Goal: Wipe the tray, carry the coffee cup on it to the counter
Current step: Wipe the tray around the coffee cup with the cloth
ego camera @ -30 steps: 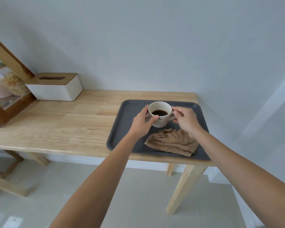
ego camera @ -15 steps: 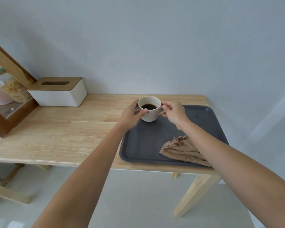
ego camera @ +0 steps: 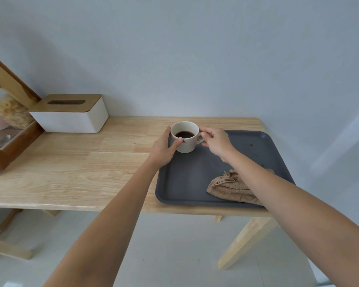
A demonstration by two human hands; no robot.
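A white coffee cup (ego camera: 187,144) with dark coffee in it is at the far left corner of the dark grey tray (ego camera: 187,183). My left hand (ego camera: 164,149) wraps the cup's left side. My right hand (ego camera: 216,141) pinches its handle on the right. I cannot tell whether the cup rests on the tray or hangs just above it. A crumpled brown cloth (ego camera: 232,188) lies on the tray's near right part, partly hidden by my right forearm. A few dark specks (ego camera: 251,145) mark the tray's far right area.
The tray sits at the right end of a light wooden table (ego camera: 81,168) against a pale wall. A white tissue box (ego camera: 71,116) with a wooden lid stands at the back left. A wooden-framed case (ego camera: 6,129) leans at the far left edge.
The cup, held in both hands, has gone from the tray's middle to its far left corner. The view has shifted left, so the tray now appears further right.
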